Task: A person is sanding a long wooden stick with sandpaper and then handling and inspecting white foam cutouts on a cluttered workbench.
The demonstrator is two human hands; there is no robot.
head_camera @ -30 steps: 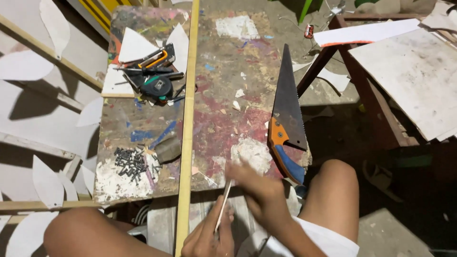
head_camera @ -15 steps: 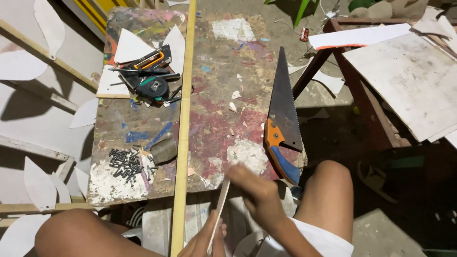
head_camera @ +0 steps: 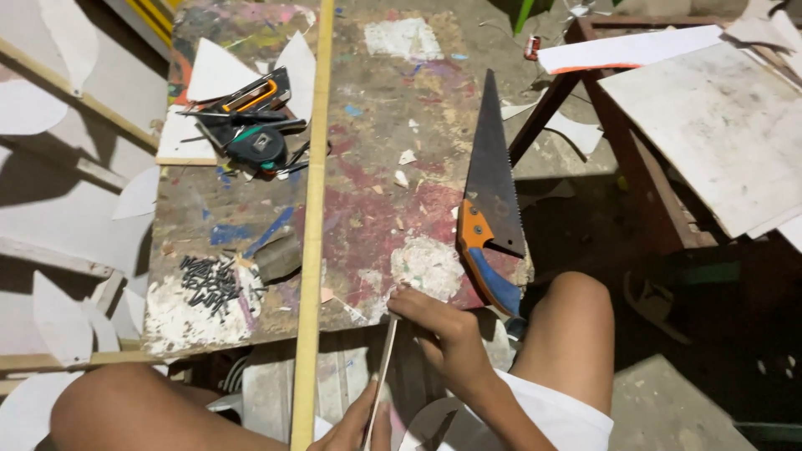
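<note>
Vs a sec ago: right hand (head_camera: 447,334) has slid up the thin wooden strip (head_camera: 383,372), now at its top end, right at the near edge of the paint-stained surface (head_camera: 393,125). Earlier it sat lower, nearer the lap. Grip there is narrow, fingers curled on the strip's tip. Left hand (head_camera: 355,426) stays at the bottom edge of view, fingers closed round the strip's lower part; mostly cut off by the frame.

Strip itself: was leaning more, now nearly upright btw the knees, top end touching the surface edge.

Judgement: looks like the strip is being steadied or lined up against the surface edge, w/ both hands on it, not yet cut.

Unmoved: handsaw (head_camera: 489,200) flat on the surface, orange-blue handle just beside right hand. Long wooden batten (head_camera: 313,209) lies lengthwise. Pile of dark nails (head_camera: 209,280) at left, tape measure (head_camera: 255,144) further up.
</note>
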